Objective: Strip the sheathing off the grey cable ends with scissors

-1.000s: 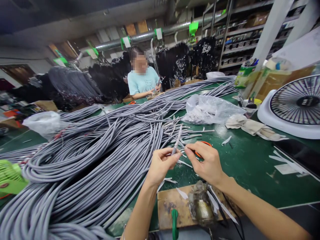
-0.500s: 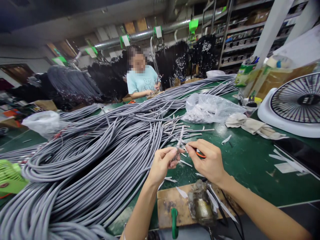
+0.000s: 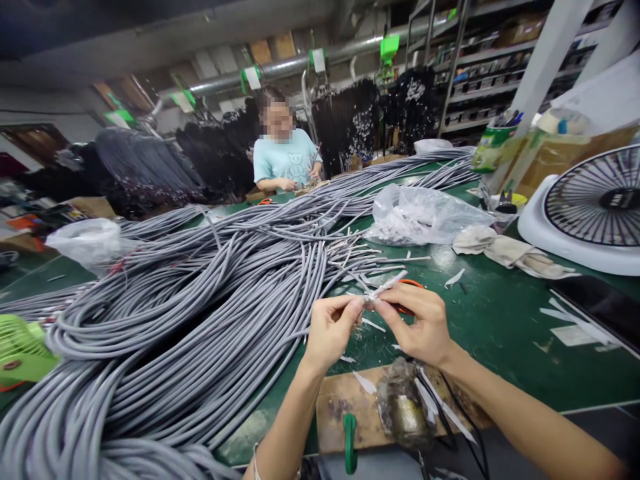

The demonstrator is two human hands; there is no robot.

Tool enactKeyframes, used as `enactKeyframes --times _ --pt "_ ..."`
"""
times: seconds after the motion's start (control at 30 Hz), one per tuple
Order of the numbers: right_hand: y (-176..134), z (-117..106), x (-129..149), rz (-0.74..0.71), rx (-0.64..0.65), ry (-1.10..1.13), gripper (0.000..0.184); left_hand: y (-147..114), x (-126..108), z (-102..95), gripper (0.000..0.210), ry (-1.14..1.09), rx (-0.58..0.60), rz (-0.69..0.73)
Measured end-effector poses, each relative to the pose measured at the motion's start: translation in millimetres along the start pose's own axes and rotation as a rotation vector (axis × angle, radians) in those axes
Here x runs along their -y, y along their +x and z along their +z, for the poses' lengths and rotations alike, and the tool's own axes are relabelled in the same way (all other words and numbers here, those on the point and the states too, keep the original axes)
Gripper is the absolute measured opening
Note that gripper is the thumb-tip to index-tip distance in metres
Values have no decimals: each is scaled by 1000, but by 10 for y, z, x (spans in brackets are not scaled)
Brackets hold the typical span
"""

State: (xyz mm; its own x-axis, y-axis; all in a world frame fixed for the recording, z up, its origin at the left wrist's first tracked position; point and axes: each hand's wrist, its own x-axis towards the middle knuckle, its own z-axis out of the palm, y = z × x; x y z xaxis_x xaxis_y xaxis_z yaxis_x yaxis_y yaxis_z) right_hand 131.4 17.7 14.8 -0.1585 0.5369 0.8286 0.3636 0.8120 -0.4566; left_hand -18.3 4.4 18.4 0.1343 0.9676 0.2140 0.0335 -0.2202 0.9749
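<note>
Between my two hands is a cable end (image 3: 389, 283) with whitish, frayed-looking strands; its tip points up and to the right. My left hand (image 3: 333, 330) pinches it between thumb and forefinger. The thumb and forefinger of my right hand (image 3: 417, 320) close on it from the other side, almost touching my left fingertips. An orange-handled tool (image 3: 413, 283) shows partly behind my right fingers; I cannot tell whether they touch it. Just beyond my hands lie more stripped cable ends (image 3: 350, 253) of the large grey cable bundle (image 3: 220, 313).
A wooden board (image 3: 345, 410) with a dark metal block (image 3: 406, 407) and a green clamp handle (image 3: 351, 443) sits at the near edge. Rightward are a clear plastic bag (image 3: 415, 217), cloth gloves (image 3: 510, 252), a phone (image 3: 595, 307) and a fan (image 3: 595, 200). A co-worker (image 3: 287, 160) sits opposite.
My right hand has come left to pinch the cable end alongside my left. The strands, upright before, now lean to the right.
</note>
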Motion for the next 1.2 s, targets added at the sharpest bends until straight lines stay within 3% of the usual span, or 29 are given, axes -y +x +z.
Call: enactKeyframes --times 0.13,0.27,0.33,0.47,0.63,0.67,0.73,0.8,0.83,1.07,1.2 --pt "5 5 2 -58 -7 -23 9 -10 3 27 33 46 -105 50" --pt "7 34 3 181 49 38 14 -38 16 80 28 104 -125 75" --pt "-5 44 -12 215 33 35 14 -62 31 125 26 151 -134 93" --pt "-59 74 4 -36 -26 -49 6 -47 84 167 29 105 -160 81" --pt "-132 162 219 -568 178 119 28 135 89 17 37 -342 -385 -90" --pt "-131 168 243 -524 177 138 27 155 77 -9 36 -399 -383 -79" --pt "-107 157 238 -232 86 60 18 155 50 -24 32 -419 -255 -61" --pt "-75 126 186 14 -12 -37 10 111 29 2 30 -357 -122 -42" --pt "-65 110 157 61 -39 -69 9 80 19 20 28 -305 -93 -24" --pt "-122 93 152 -27 -102 -119 7 -101 -70 48 8 265 -302 326" --pt "-134 82 174 -9 -114 -165 7 -137 -94 65 4 454 -335 388"
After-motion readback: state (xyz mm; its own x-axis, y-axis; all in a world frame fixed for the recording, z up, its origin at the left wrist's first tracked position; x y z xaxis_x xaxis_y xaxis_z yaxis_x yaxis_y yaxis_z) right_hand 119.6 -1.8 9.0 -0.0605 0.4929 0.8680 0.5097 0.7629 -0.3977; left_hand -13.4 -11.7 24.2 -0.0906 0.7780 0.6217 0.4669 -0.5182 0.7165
